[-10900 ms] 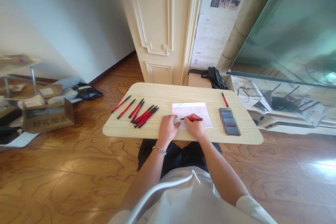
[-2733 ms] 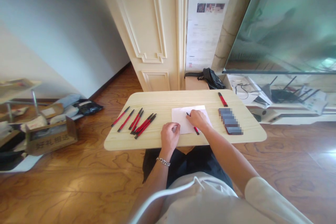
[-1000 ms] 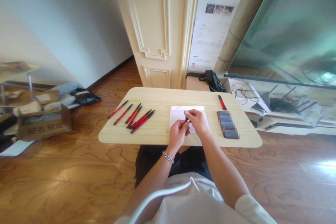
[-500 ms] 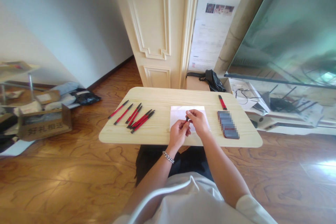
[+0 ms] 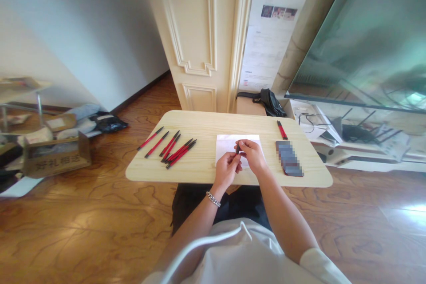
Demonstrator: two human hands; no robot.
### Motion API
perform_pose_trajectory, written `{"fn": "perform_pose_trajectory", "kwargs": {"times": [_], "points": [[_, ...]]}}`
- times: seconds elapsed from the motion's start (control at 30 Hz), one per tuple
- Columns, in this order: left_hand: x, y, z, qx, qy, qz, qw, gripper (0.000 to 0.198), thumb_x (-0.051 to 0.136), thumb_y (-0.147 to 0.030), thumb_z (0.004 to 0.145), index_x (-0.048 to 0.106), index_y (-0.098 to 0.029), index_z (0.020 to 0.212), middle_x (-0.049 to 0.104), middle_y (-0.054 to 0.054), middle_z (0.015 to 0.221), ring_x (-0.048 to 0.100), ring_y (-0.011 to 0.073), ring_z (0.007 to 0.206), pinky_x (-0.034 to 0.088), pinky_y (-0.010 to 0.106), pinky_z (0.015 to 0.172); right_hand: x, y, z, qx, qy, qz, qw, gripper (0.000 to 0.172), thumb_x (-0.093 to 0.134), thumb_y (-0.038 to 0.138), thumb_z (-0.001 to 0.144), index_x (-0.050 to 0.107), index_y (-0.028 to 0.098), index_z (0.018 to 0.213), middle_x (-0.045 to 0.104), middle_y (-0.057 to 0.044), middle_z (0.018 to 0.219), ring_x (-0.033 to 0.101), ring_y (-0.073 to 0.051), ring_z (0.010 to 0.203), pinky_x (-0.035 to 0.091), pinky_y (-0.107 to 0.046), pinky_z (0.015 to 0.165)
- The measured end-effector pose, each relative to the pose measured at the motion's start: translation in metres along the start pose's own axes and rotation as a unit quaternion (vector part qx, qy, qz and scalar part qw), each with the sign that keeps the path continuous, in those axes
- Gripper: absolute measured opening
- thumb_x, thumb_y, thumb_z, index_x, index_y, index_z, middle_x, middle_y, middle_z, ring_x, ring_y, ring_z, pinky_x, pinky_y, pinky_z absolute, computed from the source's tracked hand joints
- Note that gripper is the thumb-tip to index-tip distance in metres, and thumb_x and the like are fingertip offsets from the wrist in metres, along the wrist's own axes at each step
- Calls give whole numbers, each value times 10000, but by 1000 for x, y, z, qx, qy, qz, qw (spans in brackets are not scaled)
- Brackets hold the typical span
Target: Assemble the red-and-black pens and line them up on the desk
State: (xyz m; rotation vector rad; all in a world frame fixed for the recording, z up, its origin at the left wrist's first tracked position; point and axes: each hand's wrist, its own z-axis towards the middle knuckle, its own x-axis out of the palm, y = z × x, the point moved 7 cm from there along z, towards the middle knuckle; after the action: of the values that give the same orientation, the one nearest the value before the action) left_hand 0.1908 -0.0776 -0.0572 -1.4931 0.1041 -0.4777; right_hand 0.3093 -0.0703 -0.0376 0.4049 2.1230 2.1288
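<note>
Both hands meet over a white sheet of paper [image 5: 229,143] near the front edge of a light wooden table [image 5: 206,126]. My right hand [image 5: 253,156] is closed round a red pen whose dark tip [image 5: 237,148] shows between the hands. My left hand [image 5: 227,169], with a metal bracelet at the wrist, pinches that same tip. Several red pens [image 5: 173,148] lie spread on the left of the table. Two more red pens [image 5: 282,129] lie at the far right.
A blurred dark object [image 5: 289,164] lies on the table right of the paper. A black bag [image 5: 269,100] sits behind the table by a cream door. A cardboard box [image 5: 55,155] and clutter stand on the wooden floor at the left.
About three seconds ago my right hand pressed the pen on the paper and my left hand lay on the table. Both hands now hold the pen together above the sheet. Little differs over the last second.
</note>
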Motion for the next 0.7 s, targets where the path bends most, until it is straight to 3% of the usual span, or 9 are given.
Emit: {"fn": "perform_pose_trajectory", "kwargs": {"times": [0.13,0.27,0.5,0.7], "points": [[0,1,0,-6,-4,-8,1000,366,642,-499,806,610,-153,919,613,9,637,563,107,499,410,211,455,0,3,0,0,-1,2,1000,433,616,570,765,680,184,950,689,-63,866,627,-171,766,482,-285,661],[0,0,0,2,-1,-3,1000,359,633,-494,816,611,-152,923,620,12,649,569,107,499,412,215,453,-5,8,0,-36,-33,-59,997,395,677,551,725,662,175,847,664,-35,759,590,-149,683,471,-277,642],[0,2,0,8,1,-2,1000,346,623,-481,830,607,-152,938,610,7,643,565,105,500,411,215,455,-1,1,1,-6,6,-9,1000,413,592,553,796,679,188,970,693,-65,882,627,-170,777,478,-279,654],[0,0,0,2,1,1,1000,363,636,-493,813,619,-152,936,620,8,635,563,106,493,414,221,460,-3,4,1,-29,-7,-39,999,372,666,523,753,671,171,873,673,-43,775,602,-156,703,467,-275,639]]}}
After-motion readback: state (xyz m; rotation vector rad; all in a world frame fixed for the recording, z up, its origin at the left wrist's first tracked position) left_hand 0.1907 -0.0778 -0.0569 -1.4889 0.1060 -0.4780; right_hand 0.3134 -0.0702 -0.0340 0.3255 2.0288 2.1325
